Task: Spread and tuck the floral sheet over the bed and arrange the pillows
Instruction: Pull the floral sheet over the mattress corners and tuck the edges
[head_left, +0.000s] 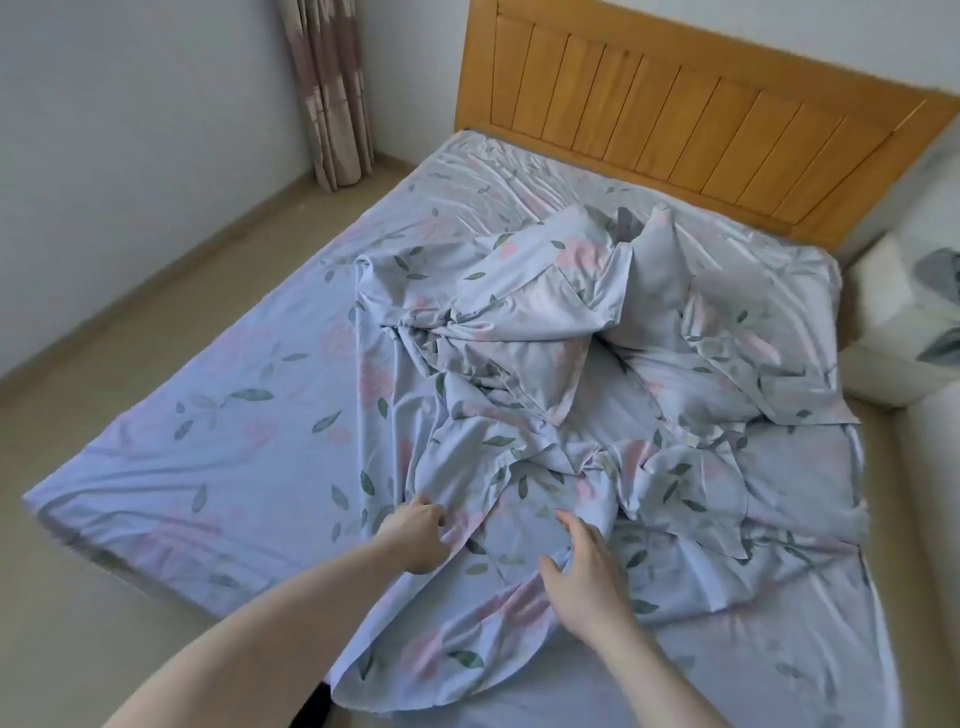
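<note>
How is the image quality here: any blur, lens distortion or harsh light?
Head view: wide-angle bend curves the headboard and the bed's edges; soft, even daylight, no hard shadows; sheen on the floral sheet near the headboard; slight motion smear on the left hand, right hand and the white bedding at the right.

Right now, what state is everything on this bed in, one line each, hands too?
Floral sheet: bunched and crumpled mid-bed, not spread.
Bed: covered by a flat matching sheet.
Left hand: gripping a fold of the sheet.
Right hand: fingers curled, gathering the sheet.
Curtain: gathered in the corner.
</note>
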